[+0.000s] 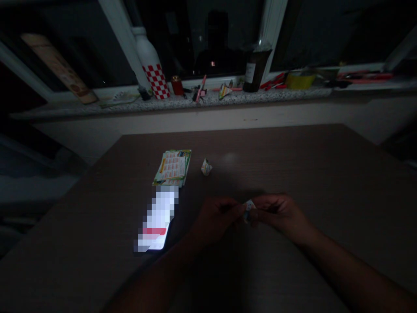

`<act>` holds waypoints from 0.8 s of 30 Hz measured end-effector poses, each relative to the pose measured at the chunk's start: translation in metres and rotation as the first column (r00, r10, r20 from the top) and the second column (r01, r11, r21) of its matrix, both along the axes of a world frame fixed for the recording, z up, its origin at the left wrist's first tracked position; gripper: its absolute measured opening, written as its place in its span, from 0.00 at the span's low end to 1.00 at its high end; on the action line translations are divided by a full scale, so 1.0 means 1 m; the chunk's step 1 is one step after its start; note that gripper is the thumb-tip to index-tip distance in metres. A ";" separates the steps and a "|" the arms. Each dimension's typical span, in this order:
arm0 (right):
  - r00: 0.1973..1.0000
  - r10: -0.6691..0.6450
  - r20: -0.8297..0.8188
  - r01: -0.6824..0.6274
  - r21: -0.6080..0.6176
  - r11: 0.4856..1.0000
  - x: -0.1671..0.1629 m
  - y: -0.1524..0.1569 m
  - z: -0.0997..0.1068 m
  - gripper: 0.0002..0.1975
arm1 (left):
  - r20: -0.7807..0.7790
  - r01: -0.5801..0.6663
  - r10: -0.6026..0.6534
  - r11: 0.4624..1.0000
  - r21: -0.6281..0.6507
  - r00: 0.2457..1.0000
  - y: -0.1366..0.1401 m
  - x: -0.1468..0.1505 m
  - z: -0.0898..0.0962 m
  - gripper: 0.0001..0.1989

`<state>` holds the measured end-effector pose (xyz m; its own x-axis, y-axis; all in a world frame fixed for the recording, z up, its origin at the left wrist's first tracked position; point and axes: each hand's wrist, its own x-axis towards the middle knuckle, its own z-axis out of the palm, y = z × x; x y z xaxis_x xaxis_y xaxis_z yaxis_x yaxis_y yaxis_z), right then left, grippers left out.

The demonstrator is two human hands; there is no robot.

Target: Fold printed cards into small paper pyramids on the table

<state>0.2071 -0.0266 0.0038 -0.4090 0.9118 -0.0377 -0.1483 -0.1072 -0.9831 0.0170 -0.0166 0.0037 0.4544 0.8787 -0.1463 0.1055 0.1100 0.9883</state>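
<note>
Between my fingertips is a small folded piece of printed paper (249, 206), whitish with coloured marks. My left hand (219, 217) pinches its left side, and my right hand (276, 211) grips its right side. Both hands are just above the table, and their fingers hide much of the paper. Beyond my left hand a small folded paper shape (206, 167) stands on the table. Farther left lies a stack of printed cards (172, 168). Nearer to me, a phone (159, 217) with a bright, partly blurred-out screen lies at the lower edge of the stack.
A brown wooden table (293, 161) reaches to the wall under a window. On the granite sill (182, 104) stand a white bottle with red checks (154, 69), a dark cup (252, 71), a small red jar (177, 85), another folded paper (224, 90) and a yellow roll (299, 80).
</note>
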 end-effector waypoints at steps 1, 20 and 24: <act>1.000 0.004 0.000 -0.004 -0.005 1.000 0.000 0.000 -0.001 0.06 | 0.021 -0.001 0.002 1.000 -0.013 1.000 0.000 0.001 0.000 0.15; 0.989 0.040 -0.142 -0.053 -0.089 0.995 0.000 -0.003 0.001 0.09 | 0.391 0.059 0.044 0.967 -0.248 0.919 -0.005 0.009 -0.005 0.15; 0.979 0.041 -0.199 -0.071 -0.144 0.987 -0.001 -0.004 -0.001 0.09 | 0.471 0.089 0.076 0.944 -0.317 0.879 -0.006 0.012 -0.010 0.16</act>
<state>0.2059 -0.0303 0.0027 -0.4721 0.8773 -0.0866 -0.3246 -0.2643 -0.9082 0.0289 -0.0227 -0.0062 0.5458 0.8173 -0.1846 -0.3611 0.4282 0.8284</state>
